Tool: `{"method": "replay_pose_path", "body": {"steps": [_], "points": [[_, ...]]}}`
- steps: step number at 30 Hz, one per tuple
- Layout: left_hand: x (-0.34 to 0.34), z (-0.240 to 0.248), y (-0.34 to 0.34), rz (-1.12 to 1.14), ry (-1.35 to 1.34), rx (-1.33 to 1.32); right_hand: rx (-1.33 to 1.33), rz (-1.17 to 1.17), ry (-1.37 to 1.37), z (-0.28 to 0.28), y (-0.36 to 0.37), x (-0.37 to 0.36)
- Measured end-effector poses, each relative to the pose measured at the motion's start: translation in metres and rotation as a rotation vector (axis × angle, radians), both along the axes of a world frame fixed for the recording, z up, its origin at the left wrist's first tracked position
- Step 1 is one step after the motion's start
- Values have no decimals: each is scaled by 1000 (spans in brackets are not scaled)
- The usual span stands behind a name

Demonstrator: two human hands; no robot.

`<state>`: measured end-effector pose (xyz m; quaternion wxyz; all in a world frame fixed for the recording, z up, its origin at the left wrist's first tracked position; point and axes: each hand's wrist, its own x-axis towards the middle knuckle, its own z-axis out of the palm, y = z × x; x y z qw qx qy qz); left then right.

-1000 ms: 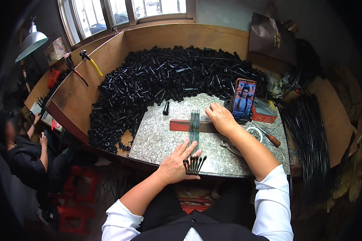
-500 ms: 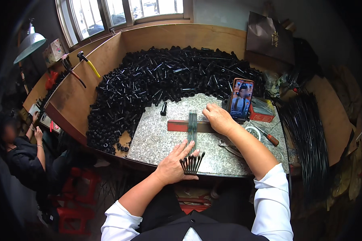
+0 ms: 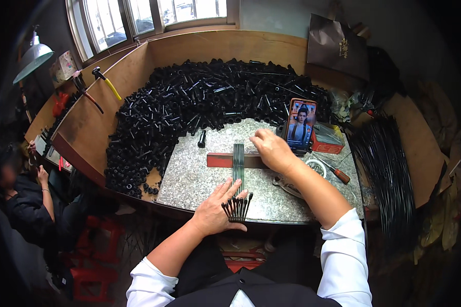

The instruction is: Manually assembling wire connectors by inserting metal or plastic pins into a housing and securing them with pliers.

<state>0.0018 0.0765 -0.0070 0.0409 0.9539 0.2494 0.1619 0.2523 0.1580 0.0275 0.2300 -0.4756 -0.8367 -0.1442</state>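
Observation:
Several thin black rods [image 3: 238,169] lie side by side across a flat red-and-dark bar [image 3: 222,160] on the speckled worktop. My left hand [image 3: 210,211] holds the row near its close end, fingers stretched along the rods and thumb below. Knobbed dark ends [image 3: 235,207] fan out beside that thumb. My right hand [image 3: 274,151] is over the bar's right part, just right of the rods' far ends. Its fingers are curled together, and whatever they hold is hidden. A single black tubular piece [image 3: 202,138] stands left of the rods.
Black tubular parts [image 3: 215,97] are heaped behind the worktop [image 3: 184,179]. A phone [image 3: 301,123] leans by a red box [image 3: 327,145], near a screwdriver [image 3: 340,175] and white ring [image 3: 316,167]. Long black rods [image 3: 386,174] lie right. Pliers [image 3: 106,83] hang left; a co-worker [image 3: 28,204] sits beyond.
The whole scene has shifted slightly left in view. Both my hands keep nearly the same place against the rods. The phone's picture has changed, and the co-worker's hands have moved a little.

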Motion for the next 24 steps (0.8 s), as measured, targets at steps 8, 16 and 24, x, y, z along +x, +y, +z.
{"method": "replay_pose_path", "body": {"steps": [8,16,24], "points": [[1,-1,1,-9,-62,38,372,-320,177,79,-37,122],[-2,1,0,22,-25,11,-166,-905,93,42,-26,209],[0,1,-2,22,-38,-12,-231,-1047,5,24,-22,219]]}}
